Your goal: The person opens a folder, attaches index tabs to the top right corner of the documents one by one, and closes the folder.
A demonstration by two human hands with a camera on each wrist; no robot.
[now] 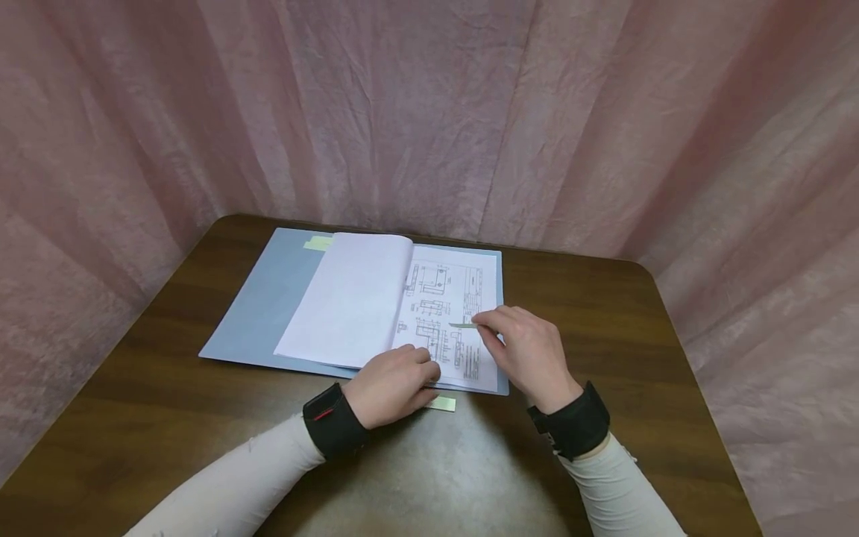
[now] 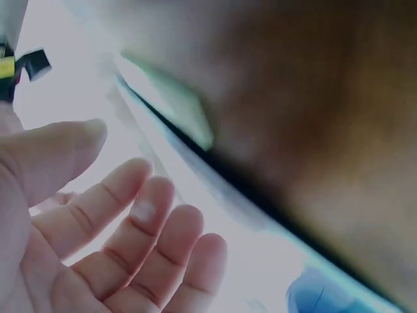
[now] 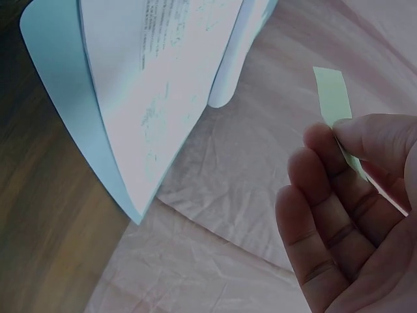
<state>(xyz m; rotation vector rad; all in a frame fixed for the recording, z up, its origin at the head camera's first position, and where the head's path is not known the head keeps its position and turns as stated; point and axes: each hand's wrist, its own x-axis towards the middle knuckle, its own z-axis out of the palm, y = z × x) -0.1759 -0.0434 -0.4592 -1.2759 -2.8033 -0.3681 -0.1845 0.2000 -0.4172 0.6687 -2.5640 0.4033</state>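
Observation:
Between thumb and forefinger, my right hand [image 1: 526, 350] pinches a pale green sticky strip [image 3: 334, 98], held above a page with technical drawings [image 1: 436, 302]. My left hand [image 1: 396, 384] is at the lower edge of the blue folder [image 1: 244, 313], its fingers loosely bent with nothing between them in the left wrist view. Just beyond its fingertips, another green strip [image 1: 443, 404] lies at the near side of the folder. A blank white sheet [image 1: 345, 298] is turned over to the left, curving up at the spine.
More green sticky strips [image 1: 318, 243] sit at the folder's upper left. Everything lies on a dark brown wooden table [image 1: 577, 291] with rounded far corners. Pink curtains [image 1: 429, 112] hang behind and on both sides.

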